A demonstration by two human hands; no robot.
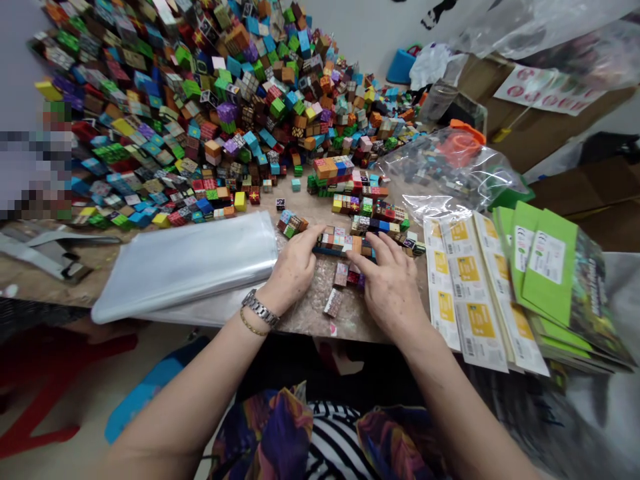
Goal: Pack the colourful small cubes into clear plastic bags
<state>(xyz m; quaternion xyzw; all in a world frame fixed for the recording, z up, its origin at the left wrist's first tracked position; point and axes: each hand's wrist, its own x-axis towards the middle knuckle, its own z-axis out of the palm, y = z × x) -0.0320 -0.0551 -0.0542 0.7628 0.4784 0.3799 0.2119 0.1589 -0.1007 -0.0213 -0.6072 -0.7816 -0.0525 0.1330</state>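
A row of small printed cubes (340, 239) lies on the table between my hands. My left hand (293, 270) has its fingertips against the row's left end, fingers close together. At the other end, my right hand (393, 287) bends its fingers over the row, partly hiding it. Just below, a few loose cubes (341, 274) lie near my right fingers, and a speckled block (331, 303) sits nearer the table edge. Behind my left fingertips is a small group of cubes (292, 224). More rows of cubes (370, 207) are lined up beyond my hands.
A large heap of coloured cubes (225, 100) covers the back. Clear plastic bags (195, 263) lie stacked at left. To the right are label sheets (470, 287), green printed packets (545, 257) and a clear bag (445, 160). A cardboard box (530, 127) stands behind.
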